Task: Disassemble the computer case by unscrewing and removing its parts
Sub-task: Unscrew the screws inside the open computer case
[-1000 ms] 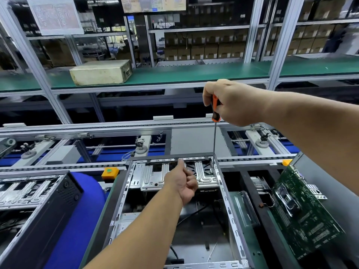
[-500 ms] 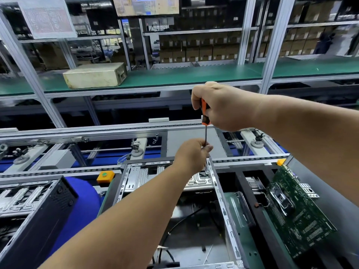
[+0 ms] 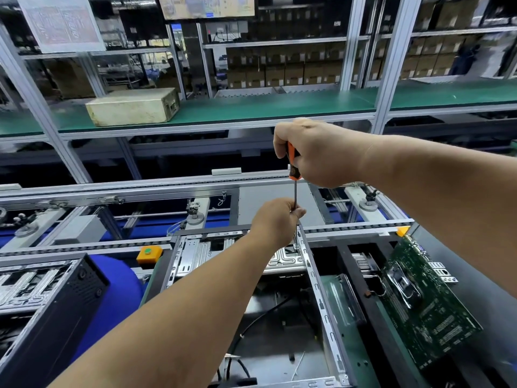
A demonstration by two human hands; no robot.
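My right hand (image 3: pixel 316 152) is wrapped round the orange handle of the screwdriver (image 3: pixel 292 163), fingers curled tight, holding it upright. Below it my left hand (image 3: pixel 275 219) pinches the thin shaft between thumb and fingertips, steadying it. The tip runs down behind my left hand to the far right corner of the case (image 3: pixel 319 298), at the edge of the silver drive cage (image 3: pixel 195 256) (the tip itself is hidden, so I can't tell whether it sits in a screw).

The case lies open in front of me, its silver frame rail running toward me on the right, black cables (image 3: pixel 251 326) loose on its floor. Just right of the case a green circuit board (image 3: pixel 428 309) leans tilted. On my left sits a second, black case (image 3: pixel 56 306), with a blue surface between the two. A yellow button box (image 3: pixel 149 253) sits on the conveyor rail near the cage's far left corner. Beyond the conveyor, a beige box (image 3: pixel 134 106) rests on the green shelf (image 3: pixel 265 106).
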